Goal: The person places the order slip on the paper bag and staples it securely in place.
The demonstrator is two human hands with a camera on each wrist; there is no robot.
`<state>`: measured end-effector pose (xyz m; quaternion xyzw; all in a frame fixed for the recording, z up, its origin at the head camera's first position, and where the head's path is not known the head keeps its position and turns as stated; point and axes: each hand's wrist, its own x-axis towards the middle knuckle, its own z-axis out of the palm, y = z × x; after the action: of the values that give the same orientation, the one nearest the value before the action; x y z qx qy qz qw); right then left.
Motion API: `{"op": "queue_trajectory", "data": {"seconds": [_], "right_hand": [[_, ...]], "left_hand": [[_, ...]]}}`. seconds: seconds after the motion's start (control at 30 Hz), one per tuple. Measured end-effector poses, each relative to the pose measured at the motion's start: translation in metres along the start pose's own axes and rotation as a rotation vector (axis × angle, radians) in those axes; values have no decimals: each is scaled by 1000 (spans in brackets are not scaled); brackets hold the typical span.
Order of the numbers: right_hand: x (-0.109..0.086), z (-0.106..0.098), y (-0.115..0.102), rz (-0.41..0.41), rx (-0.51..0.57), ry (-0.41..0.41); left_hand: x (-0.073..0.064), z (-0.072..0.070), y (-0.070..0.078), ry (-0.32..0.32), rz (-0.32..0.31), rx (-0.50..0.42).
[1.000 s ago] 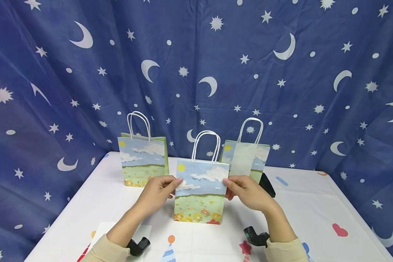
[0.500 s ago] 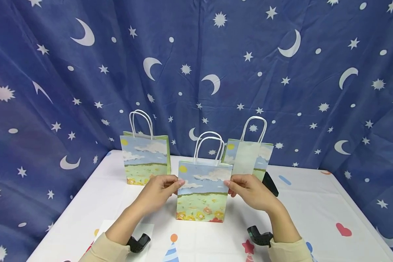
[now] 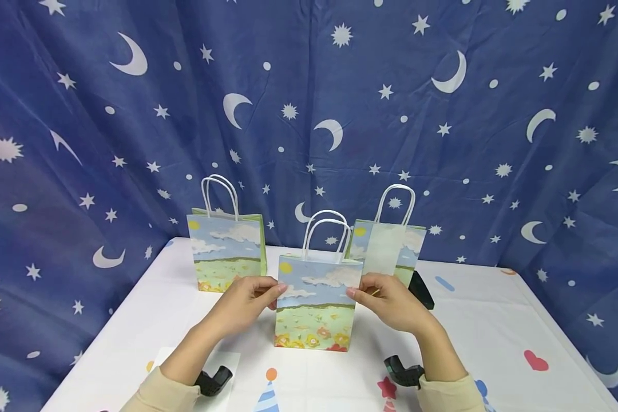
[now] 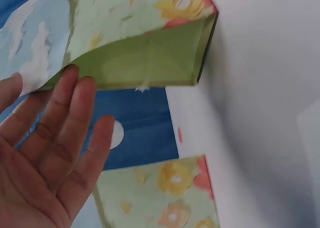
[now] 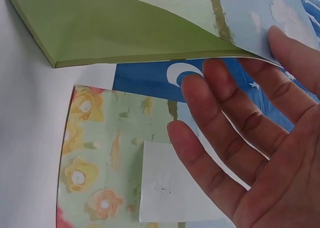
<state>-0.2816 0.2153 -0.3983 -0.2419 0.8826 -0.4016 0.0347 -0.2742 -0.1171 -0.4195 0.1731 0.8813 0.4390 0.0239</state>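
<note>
A small paper bag (image 3: pixel 316 312) with a painted meadow, clouds and white twisted handles stands upright mid-table in the head view. At its left side edge, my left hand (image 3: pixel 247 306) pinches the paper between thumb and fingers. My right hand (image 3: pixel 391 303) pinches the opposite side edge, its thumb on the printed front. Both wrist views show the bag's green side panel (image 4: pixel 150 60) folded inward. The other fingers of the left hand (image 4: pixel 55 148) and the right hand (image 5: pixel 240 123) spread loosely beside it. The bag's inside is hidden.
A matching bag (image 3: pixel 226 252) stands back left. Another bag (image 3: pixel 357 243) stands back right, with a white paper piece (image 3: pixel 383 249) on its front. Beside it is a black object (image 3: pixel 421 290). A white sheet (image 3: pixel 232 361) lies front left. Behind hangs a blue curtain (image 3: pixel 309 86).
The held bag's two handles have spread apart, the front one tipping lower and nearer me, and its top edge gapes slightly. My right thumb sits a little further in on the front.
</note>
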Motion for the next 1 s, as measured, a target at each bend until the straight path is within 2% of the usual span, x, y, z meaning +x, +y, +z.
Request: {"op": "queue_trajectory", "data": {"seconds": [0.23,0.33,0.53,0.7,0.9,1.0], "right_hand": [[1,4,3,14,4,-16],[1,5,4,20,3,-18],[0,2,5,13,-24,-13],[-1,2,6,12,-27,-12],[-1,3,5,10,-27,-10],[-1,3,5,11,-27,-9]], "left_hand": [[-5,-15,-1,-11,-22,12],[-8,-21,-3,-33,-12,35],[-14,-31,-11,-87,11,155],[-25,-39,-18,-172,-12,238],[-40,-47,-31,-279,-84,248],[-48,-50,-37,-315,-85,282]]}}
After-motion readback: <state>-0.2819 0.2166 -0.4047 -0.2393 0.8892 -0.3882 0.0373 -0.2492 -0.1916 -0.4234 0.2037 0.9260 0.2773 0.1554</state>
